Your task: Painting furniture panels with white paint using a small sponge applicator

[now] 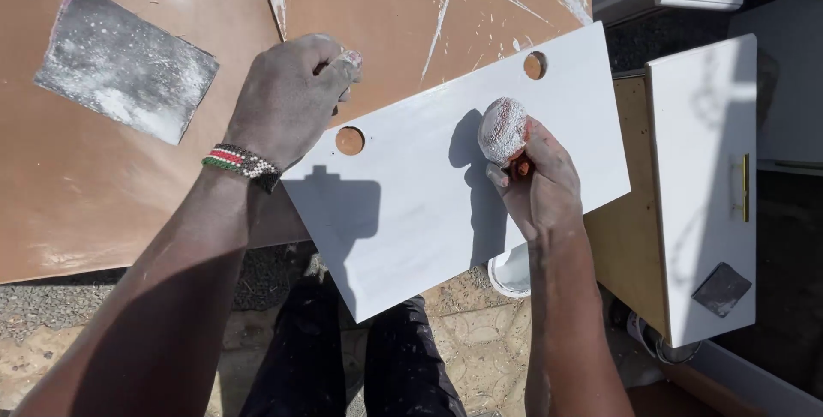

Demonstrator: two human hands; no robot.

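A white painted panel point(429, 203) with two round holes lies tilted across a brown board point(129, 194). My left hand point(287, 100), with a beaded bracelet at the wrist, is closed over the panel's upper left edge, beside one hole point(349, 140). My right hand point(536, 181) rests on the panel's middle right and grips a paint-caked rounded pad with a red handle point(504, 132), held just above or on the white surface. The second hole point(534, 65) is near the panel's far edge.
A dusty grey sheet of sandpaper point(124, 66) lies on the brown board at upper left. A white cabinet door point(703, 186) with a brass handle and a small grey square stands at right. A white tub point(510, 273) sits below the panel.
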